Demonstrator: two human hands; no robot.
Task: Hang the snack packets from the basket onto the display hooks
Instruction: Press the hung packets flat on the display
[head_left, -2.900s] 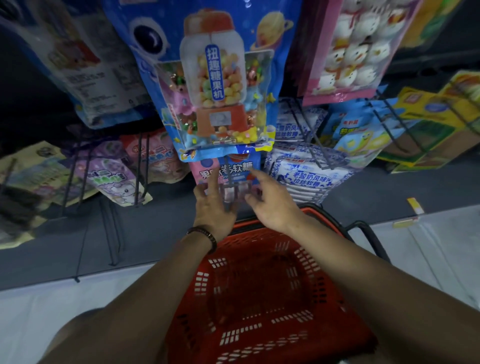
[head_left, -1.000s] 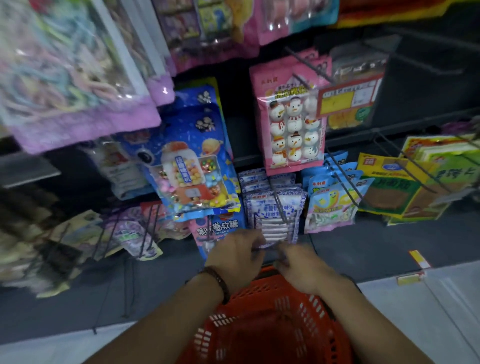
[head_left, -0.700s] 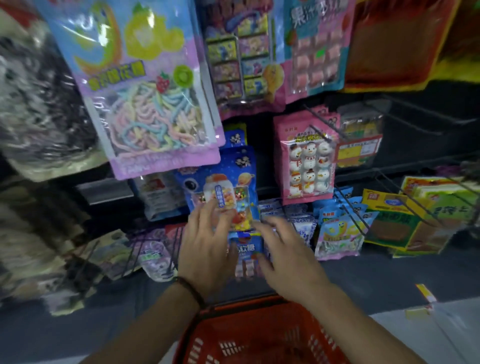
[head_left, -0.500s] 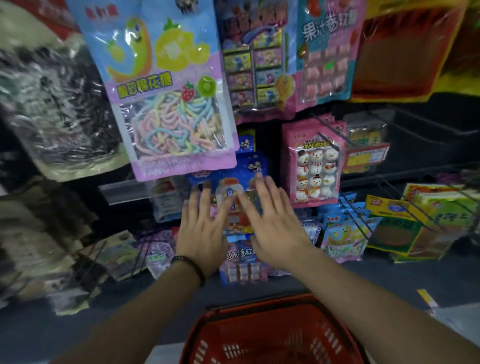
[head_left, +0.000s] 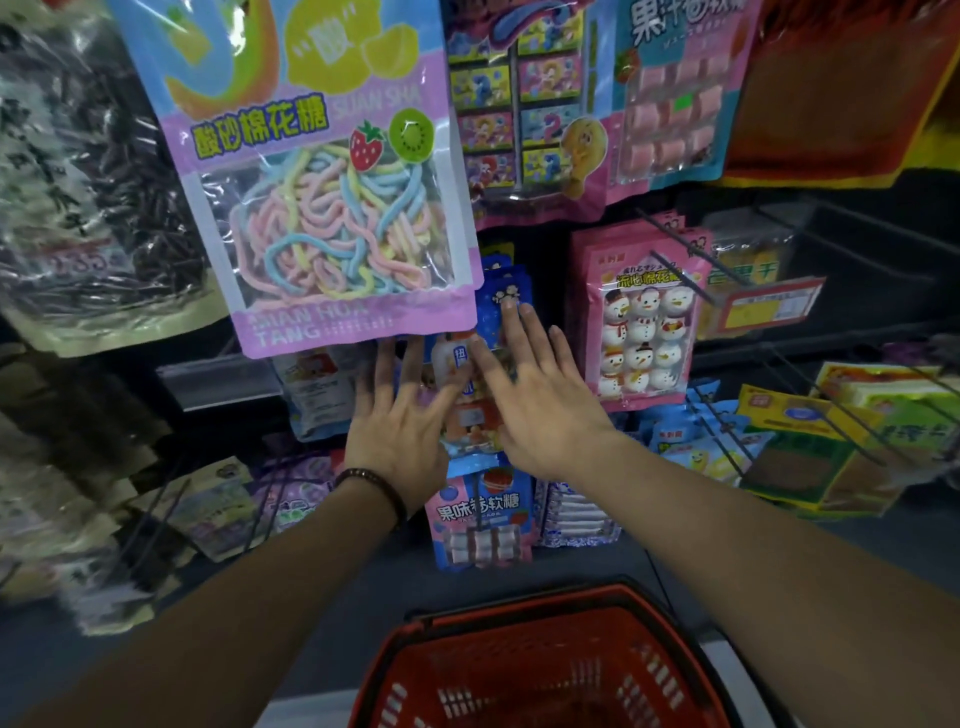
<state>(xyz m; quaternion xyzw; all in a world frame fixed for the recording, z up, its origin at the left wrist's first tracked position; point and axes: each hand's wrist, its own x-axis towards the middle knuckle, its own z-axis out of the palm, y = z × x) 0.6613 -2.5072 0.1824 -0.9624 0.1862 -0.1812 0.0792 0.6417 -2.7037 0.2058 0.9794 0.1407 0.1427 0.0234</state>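
Note:
Both my hands reach up to the display rack with straight, spread fingers. My left hand (head_left: 397, 423) and my right hand (head_left: 540, 400) lie flat against a blue gumball-machine candy packet (head_left: 470, 410) that hangs behind them, mostly hidden. Just below hangs a blue fruit-chew packet (head_left: 480, 517). The red basket (head_left: 545, 670) sits low in the middle, under my forearms, and the part I see holds nothing.
A large purple rainbow-strip candy bag (head_left: 322, 208) hangs right above my hands. A pink snowman marshmallow packet (head_left: 641, 322) hangs to the right, with wire hooks (head_left: 675, 249) and a price tag (head_left: 769, 309) jutting out. Yellow and green packets (head_left: 841, 441) crowd the lower right; dark bags fill the left.
My hands rose from the basket rim and the low fruit-chew packet up to the gumball packet, fingers spread. My view tilted up, so the higher rows came into sight.

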